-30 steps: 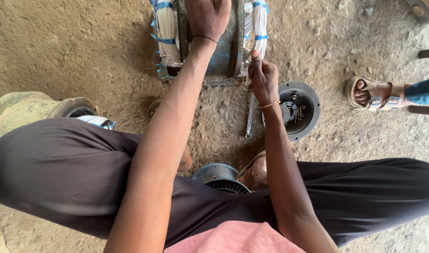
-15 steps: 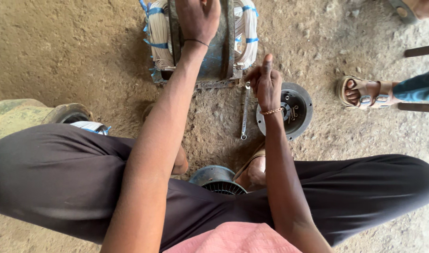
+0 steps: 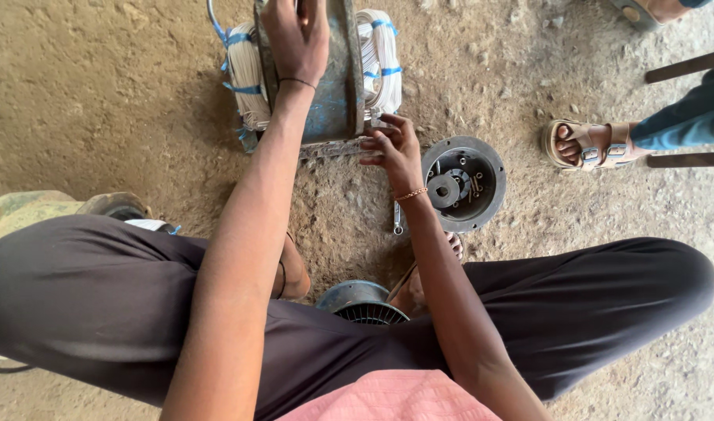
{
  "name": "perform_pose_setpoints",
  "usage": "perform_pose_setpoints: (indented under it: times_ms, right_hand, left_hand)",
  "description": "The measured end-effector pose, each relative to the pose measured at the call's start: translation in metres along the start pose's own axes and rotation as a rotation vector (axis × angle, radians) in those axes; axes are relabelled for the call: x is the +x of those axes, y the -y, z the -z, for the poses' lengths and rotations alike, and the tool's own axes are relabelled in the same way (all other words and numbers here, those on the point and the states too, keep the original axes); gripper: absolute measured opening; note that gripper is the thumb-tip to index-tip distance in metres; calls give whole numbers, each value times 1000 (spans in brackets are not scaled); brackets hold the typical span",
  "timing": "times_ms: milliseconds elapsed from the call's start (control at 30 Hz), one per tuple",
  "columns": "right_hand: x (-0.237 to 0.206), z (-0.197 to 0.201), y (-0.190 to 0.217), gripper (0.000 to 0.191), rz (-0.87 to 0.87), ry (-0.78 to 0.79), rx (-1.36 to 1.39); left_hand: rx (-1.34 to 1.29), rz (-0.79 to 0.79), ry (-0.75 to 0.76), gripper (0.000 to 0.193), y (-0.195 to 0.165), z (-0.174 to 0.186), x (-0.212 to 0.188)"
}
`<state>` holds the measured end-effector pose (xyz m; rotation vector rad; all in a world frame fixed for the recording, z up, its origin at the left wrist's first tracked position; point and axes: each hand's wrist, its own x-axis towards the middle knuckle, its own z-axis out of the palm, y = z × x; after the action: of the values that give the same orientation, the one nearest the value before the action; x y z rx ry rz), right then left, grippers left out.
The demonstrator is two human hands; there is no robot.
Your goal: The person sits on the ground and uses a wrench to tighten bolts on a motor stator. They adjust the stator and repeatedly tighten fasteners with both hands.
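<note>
A motor stator [image 3: 337, 86] in a blue-grey metal housing stands on the dirt floor, with pale windings tied in blue bulging out on both sides. My left hand [image 3: 298, 39] grips the top of its housing. My right hand [image 3: 392, 148] is at the stator's lower right edge, fingers apart, touching or nearly touching its base. A spanner [image 3: 398, 220] lies on the ground just under my right wrist, partly hidden by it.
A dark round motor end cover [image 3: 462, 183] lies right of my right hand. A round finned part [image 3: 361, 302] sits between my knees. Another person's sandalled foot [image 3: 583, 144] and two wooden bars [image 3: 688, 66] are at the right. A greenish object [image 3: 21, 210] is at the left.
My right hand has let go of the spanner, which now lies on the ground, and has moved up to the stator's base. My left hand stays on the housing.
</note>
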<state>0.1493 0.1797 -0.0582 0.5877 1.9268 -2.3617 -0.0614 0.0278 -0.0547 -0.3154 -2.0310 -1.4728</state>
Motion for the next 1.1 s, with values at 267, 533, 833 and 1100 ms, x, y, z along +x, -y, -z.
perform_pose_setpoints:
  times_ms: [267, 533, 833, 1100]
  right_hand:
    - [-12, 4, 57, 32, 98, -139, -8]
    - [-25, 41, 139, 54, 471, -17, -120]
    - [7, 90, 56, 44, 46, -598, 204]
    - [20, 92, 8, 44, -84, -562, 303]
  left_hand:
    - [-90, 57, -214, 39, -25, 6, 8]
    - [20, -92, 719, 19, -158, -11, -34]
    - [421, -525, 789, 65, -167, 34, -26]
    - [740, -530, 846, 76, -109, 40, -73]
